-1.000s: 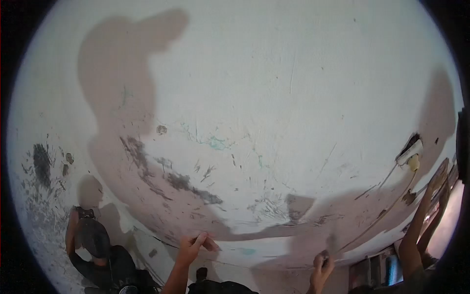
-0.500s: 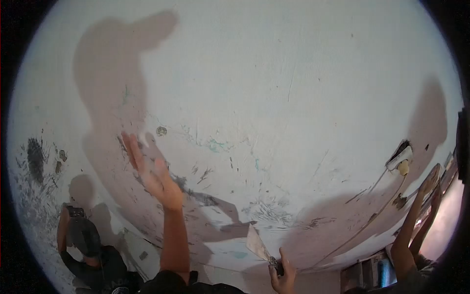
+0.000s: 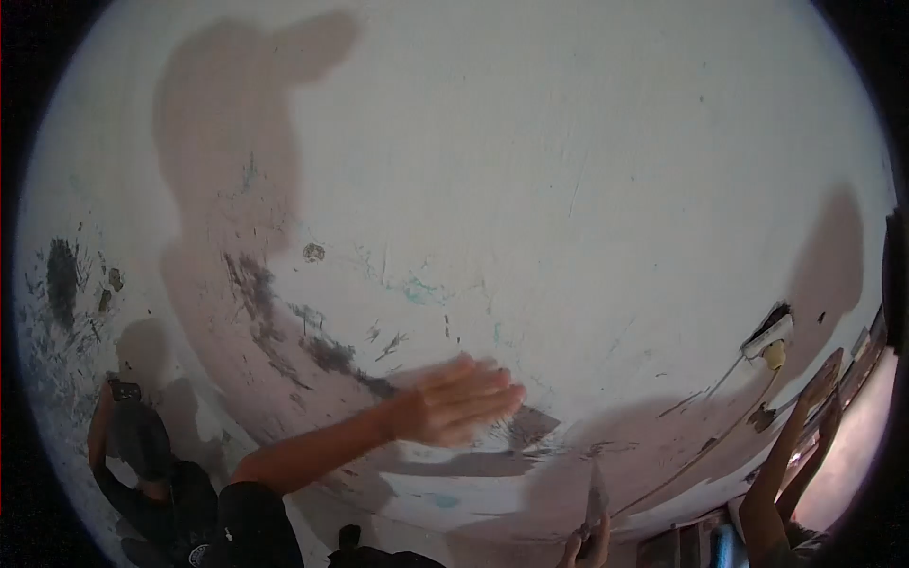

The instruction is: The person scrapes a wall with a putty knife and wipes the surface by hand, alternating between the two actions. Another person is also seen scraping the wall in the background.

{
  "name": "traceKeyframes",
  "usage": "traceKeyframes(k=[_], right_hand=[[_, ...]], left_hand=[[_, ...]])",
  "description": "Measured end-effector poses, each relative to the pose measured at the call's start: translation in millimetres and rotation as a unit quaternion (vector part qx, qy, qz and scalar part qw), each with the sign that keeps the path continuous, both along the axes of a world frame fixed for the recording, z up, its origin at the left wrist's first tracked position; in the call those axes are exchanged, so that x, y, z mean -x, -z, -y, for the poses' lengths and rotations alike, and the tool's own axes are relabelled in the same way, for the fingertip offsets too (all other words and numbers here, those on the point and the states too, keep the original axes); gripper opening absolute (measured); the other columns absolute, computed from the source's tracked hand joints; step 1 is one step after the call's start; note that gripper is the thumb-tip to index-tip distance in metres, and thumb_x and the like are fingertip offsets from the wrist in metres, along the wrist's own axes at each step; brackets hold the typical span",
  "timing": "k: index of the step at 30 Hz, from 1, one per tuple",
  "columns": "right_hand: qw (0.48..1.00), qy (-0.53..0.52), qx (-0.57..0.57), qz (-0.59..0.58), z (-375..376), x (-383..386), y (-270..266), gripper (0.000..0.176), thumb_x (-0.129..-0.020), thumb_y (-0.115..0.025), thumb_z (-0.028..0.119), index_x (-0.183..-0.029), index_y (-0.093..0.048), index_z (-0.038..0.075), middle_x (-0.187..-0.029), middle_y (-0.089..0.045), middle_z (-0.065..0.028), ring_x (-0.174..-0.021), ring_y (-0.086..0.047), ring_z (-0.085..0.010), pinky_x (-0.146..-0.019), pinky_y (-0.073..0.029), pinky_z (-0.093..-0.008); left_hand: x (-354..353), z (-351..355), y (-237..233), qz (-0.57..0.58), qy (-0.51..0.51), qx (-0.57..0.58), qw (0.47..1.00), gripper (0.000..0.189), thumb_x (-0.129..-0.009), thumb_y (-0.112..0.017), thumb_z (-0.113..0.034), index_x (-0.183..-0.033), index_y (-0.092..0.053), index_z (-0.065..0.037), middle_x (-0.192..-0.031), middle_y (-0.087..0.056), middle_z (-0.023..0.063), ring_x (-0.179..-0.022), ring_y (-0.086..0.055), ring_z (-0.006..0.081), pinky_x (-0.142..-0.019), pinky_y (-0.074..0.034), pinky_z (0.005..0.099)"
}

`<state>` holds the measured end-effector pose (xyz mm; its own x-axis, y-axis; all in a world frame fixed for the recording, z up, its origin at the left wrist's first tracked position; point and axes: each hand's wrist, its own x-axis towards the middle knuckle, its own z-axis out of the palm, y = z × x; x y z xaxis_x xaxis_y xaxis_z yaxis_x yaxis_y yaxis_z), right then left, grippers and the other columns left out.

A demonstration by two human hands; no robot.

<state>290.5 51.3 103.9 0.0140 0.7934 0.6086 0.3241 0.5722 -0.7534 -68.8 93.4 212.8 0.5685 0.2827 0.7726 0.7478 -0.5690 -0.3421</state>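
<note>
My left hand (image 3: 459, 402) is stretched out over the scuffed white wall (image 3: 606, 237), fingers extended and somewhat blurred, with nothing in it. Dark grey scuffs and bare patches (image 3: 331, 355) run down the wall left of that hand. Low in the view, my right hand (image 3: 589, 549) is closed around the handle of a putty knife (image 3: 597, 497). The blade points upward in front of the wall; most of the handle is hidden by the fingers.
At lower left a person in dark clothes (image 3: 151, 464) faces the wall with a raised arm. Another person's raised arms (image 3: 791, 454) are at the right edge. Between them and me, a socket box (image 3: 767, 336) with a cable (image 3: 739, 407) hangs on the wall.
My left hand has swept right and down across the wall, its fingers now pointing right. My right hand has shifted right and slightly lower with the putty knife, whose blade stands more upright.
</note>
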Motion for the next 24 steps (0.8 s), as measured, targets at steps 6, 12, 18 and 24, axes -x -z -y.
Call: traceKeyframes(k=[6,12,18,24], right_hand=[[0.997,-0.024,-0.007,-0.070,-8,13,2,0.049,-0.097,-0.055,0.015,-0.141,-0.043,-0.002,-0.080,-0.050,0.0013,-0.063,-0.043,-0.0072,-0.057,-0.037,-0.0207],[0.999,-0.049,-0.020,-0.012,-11,24,-16,0.048,-0.098,-0.055,0.017,-0.140,-0.045,-0.002,-0.080,-0.052,-0.0001,-0.063,-0.044,-0.0073,-0.058,-0.038,-0.0215],[0.998,-0.044,-0.044,0.026,-11,26,-4,0.047,-0.097,-0.055,0.016,-0.141,-0.045,0.000,-0.080,-0.053,-0.0008,-0.065,-0.046,-0.0079,-0.058,-0.040,-0.0221],[0.998,-0.051,-0.016,0.022,0,29,-5,0.047,-0.097,-0.056,0.016,-0.141,-0.045,0.003,-0.083,-0.056,-0.0024,-0.069,-0.050,-0.0094,-0.062,-0.042,-0.0227]], left_hand=[[40,34,-93,0.249,-0.185,-0.201,0.929,0.054,-0.084,-0.054,-0.019,-0.136,-0.052,-0.005,-0.149,-0.039,0.0180,-0.142,-0.031,0.0327,-0.115,-0.015,0.0603],[4,27,-68,0.042,-0.165,-0.045,0.984,0.052,-0.084,-0.051,-0.019,-0.134,-0.054,-0.005,-0.149,-0.040,0.0128,-0.142,-0.032,0.0298,-0.118,-0.012,0.0561],[-9,50,-74,0.116,-0.080,0.012,0.990,0.052,-0.079,-0.052,-0.014,-0.130,-0.059,-0.006,-0.149,-0.041,0.0115,-0.142,-0.031,0.0286,-0.119,-0.013,0.0531],[-19,62,-75,0.174,0.015,0.067,0.982,0.060,-0.072,-0.049,-0.006,-0.131,-0.058,-0.003,-0.150,-0.039,0.0160,-0.143,-0.029,0.0332,-0.119,-0.012,0.0544]])
